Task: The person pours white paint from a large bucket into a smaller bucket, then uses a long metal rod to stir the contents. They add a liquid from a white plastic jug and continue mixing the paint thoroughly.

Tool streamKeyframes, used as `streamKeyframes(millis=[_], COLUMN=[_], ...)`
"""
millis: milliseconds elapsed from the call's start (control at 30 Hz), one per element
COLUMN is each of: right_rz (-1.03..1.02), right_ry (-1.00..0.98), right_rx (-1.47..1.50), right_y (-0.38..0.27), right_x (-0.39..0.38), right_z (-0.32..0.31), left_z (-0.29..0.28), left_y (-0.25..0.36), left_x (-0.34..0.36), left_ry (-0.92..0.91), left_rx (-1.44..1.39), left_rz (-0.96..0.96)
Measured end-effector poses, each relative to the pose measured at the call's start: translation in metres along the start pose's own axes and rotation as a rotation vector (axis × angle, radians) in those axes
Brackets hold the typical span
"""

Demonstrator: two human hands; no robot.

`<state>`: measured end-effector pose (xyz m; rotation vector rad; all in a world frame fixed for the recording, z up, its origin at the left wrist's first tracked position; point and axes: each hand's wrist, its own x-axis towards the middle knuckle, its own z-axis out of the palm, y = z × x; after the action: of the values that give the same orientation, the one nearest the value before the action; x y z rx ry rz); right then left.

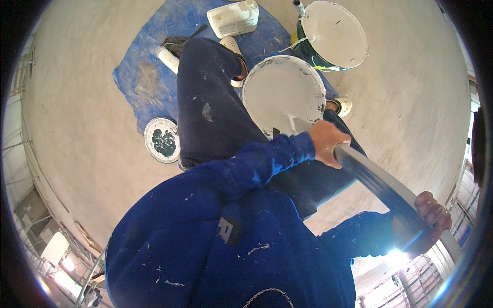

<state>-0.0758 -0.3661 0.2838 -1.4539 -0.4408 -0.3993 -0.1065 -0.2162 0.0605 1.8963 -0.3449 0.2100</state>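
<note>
With both fists I hold a long, pale grey pole (382,179) with a flat side. It slants from the lower right down to a round bucket of white paint-like liquid (282,92) between my legs. My left hand (328,142) is closed round the pole near the bucket's rim. Farther up it, at the right, my right hand (434,218) is wrapped round the pole too. The lower end reaches into the white liquid, so its tip is hidden.
A larger green bucket of white liquid (334,36) stands beyond. On the blue sheet (149,56) lie a white jug (233,19), a white roll-like piece (168,60) and a dark tool (177,45). A paint-smeared lid (163,139) rests left of my leg.
</note>
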Motion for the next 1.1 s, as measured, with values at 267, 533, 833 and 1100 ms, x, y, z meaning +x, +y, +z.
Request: streamKeyframes(millis=[267, 533, 833, 1100], right_rz=[-0.012, -0.019, -0.07, -0.453], right_ry=[-0.081, -0.309, -0.337, -0.587], right_rx=[0.07, 0.147, 0.219, -0.101], right_y=[0.001, 0.005, 0.0, 0.004], right_x=[0.013, 0.018, 0.013, 0.051], right_z=[0.011, 0.012, 0.032, -0.015], left_z=[-0.012, -0.022, -0.019, 0.007], left_y=[-0.003, 0.002, 0.007, 0.021], left_x=[0.009, 0.011, 0.006, 0.007], left_ry=[0.064, 0.193, 0.161, 0.167], left_rx=[0.092, 0.194, 0.098, -0.017], left_rz=[-0.152, -0.252, -0.205, -0.174])
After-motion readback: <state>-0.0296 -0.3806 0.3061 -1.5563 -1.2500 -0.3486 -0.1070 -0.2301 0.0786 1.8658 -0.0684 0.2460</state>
